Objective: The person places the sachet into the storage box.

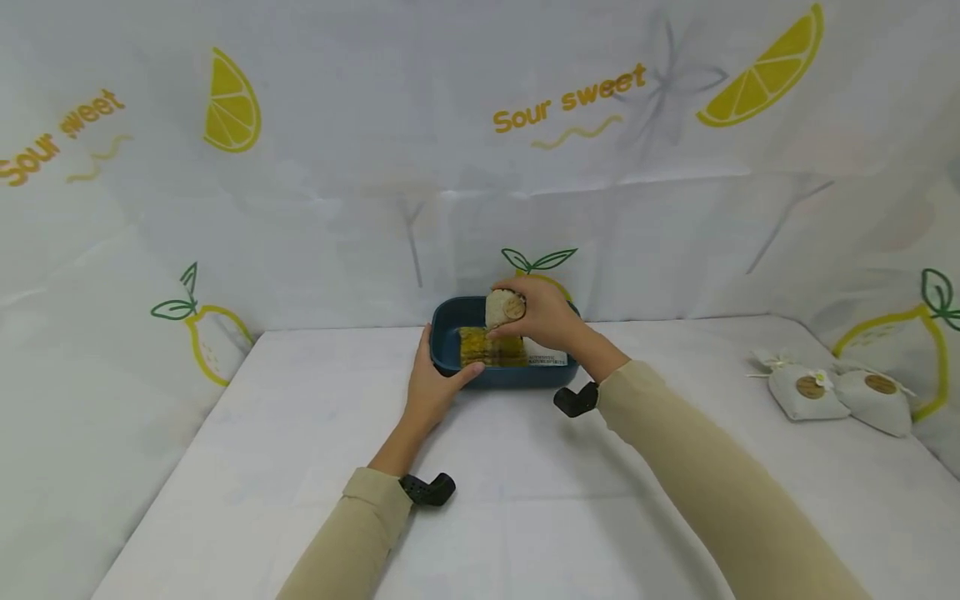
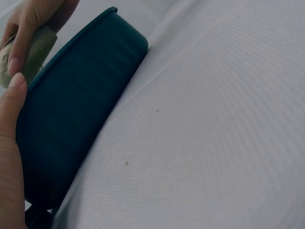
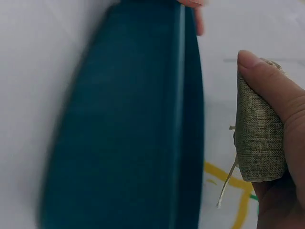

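In the head view a dark teal plastic basin (image 1: 517,379) stands at the back of the table. My left hand (image 1: 432,387) holds its left end, thumb at the front rim and fingers along the outer side. Over the basin, my right hand (image 1: 553,317) pinches a small linen sachet (image 1: 498,308) with a round tan label. The right wrist view shows the sachet's coarse weave (image 3: 259,133) and a thin cord hanging from it. Inside the basin lies a yellow-brown patterned packet (image 1: 480,346) beside a white printed piece (image 1: 547,357); their lower parts are hidden.
Two more linen sachets (image 1: 808,392) lie side by side at the table's right, with round tan labels. A white cloth (image 1: 480,533) covers the table. Directly behind the basin hangs a white curtain (image 1: 360,250) printed with lemons.
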A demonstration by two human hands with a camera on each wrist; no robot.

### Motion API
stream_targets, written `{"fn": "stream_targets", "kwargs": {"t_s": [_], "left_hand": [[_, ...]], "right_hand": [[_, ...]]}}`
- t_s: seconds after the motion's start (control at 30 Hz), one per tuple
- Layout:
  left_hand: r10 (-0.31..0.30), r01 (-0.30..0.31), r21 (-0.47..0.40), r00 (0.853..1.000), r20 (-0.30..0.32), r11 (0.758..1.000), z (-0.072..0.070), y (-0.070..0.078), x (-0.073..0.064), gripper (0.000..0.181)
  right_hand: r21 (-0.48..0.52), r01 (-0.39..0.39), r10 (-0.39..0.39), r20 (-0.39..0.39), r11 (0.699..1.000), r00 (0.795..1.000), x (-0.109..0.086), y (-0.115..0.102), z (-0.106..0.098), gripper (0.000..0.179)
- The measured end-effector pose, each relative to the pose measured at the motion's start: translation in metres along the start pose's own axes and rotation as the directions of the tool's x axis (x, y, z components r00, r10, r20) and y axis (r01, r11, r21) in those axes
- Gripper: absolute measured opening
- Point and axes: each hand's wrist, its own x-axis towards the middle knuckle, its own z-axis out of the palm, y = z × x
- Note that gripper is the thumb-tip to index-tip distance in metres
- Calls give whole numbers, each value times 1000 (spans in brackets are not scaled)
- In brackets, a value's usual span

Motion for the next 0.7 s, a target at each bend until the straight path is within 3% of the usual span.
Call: {"fn": "stream_targets", "kwargs": {"t_s": [0.13, 0.43, 0.7], "left_hand": [[25, -25, -2, 1000, -7, 1000, 1, 0, -1, 122], [19, -19, 2, 1000, -13, 1000, 3, -5, -2, 118], [39, -39, -5, 999, -14, 999, 0, -4, -1, 117]], "right_hand": [[38, -6, 5, 40, 999, 999, 13, 0, 22, 73], [51, 15, -19, 87, 999, 996, 33, 0, 57, 72], [-6, -59, 59, 203, 998, 977, 42, 1, 80, 72]]}}
